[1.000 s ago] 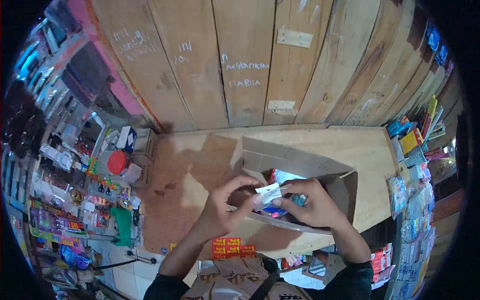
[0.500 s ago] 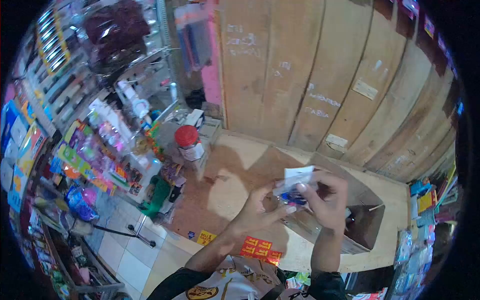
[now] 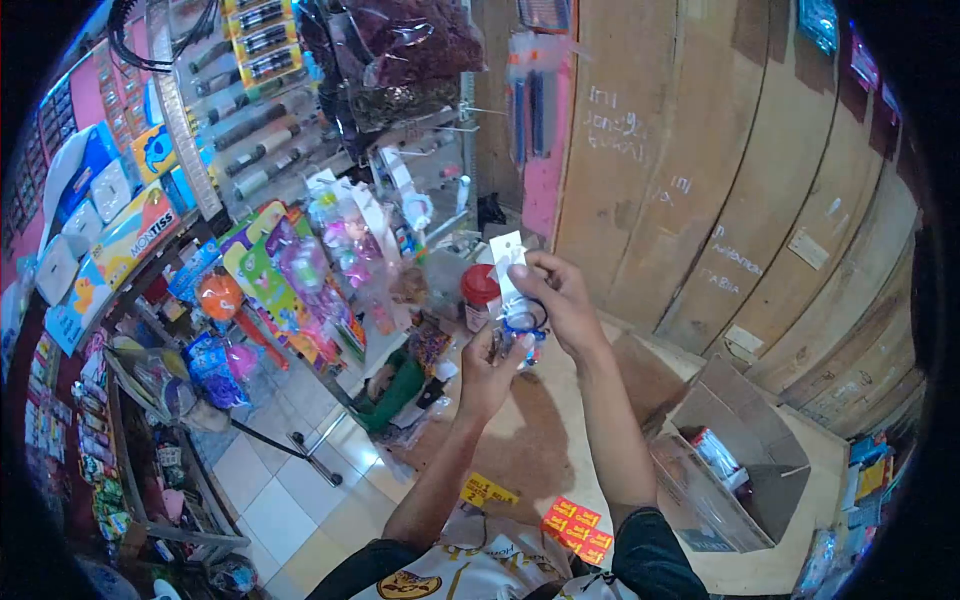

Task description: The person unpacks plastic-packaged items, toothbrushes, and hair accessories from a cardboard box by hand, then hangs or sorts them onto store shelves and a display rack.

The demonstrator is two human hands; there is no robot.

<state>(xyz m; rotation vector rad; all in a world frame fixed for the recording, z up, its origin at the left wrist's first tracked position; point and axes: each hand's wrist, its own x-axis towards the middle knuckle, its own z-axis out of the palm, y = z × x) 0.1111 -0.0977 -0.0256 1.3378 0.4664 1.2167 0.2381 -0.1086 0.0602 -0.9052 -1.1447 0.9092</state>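
Note:
Held up over the table between my hands is a small packet with a white card top (image 3: 507,252) and blue, ring-like pieces in its lower part. The card has a hanging hole near its upper edge. My right hand (image 3: 566,308) pinches the card, thumb across its front. Lower down, my left hand (image 3: 484,376) closes its fingers at the packet's bottom end, by the blue pieces. Just behind the packet stands a jar with a red lid (image 3: 480,284), partly covered by it.
An open cardboard box (image 3: 715,490) with a wrapped item inside stands at the right on the table. Red stickers (image 3: 578,530) and a yellow sticker (image 3: 488,490) lie along the near edge. Toys in packets (image 3: 300,290) hang on the left rack. Wooden planks (image 3: 650,190) form the back wall.
The view has turned left toward the rack. Both hands have moved up and left with the packet, which now hangs more upright, its white card and blue pieces showing more.

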